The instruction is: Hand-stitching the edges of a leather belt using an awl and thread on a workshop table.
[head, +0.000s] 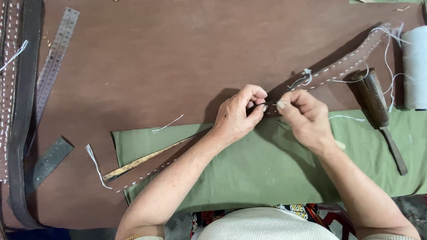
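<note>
My left hand (238,113) and my right hand (302,115) meet over the middle of a long brown leather strap (347,62) with white stitching along its edges. The strap runs from the upper right down to the lower left. Both hands pinch the strap edge where the fingertips touch, and a thin dark needle shows between them. A white thread (344,117) trails to the right from my right hand. More loose thread loops lie on the strap near a knot (306,73).
A green cloth (249,169) covers the near part of the brown work surface. A wooden-handled tool (376,104) lies at right beside a white thread spool (416,66). A metal ruler (53,62), a dark flat piece (49,160) and stitched leather belts (18,111) lie at left.
</note>
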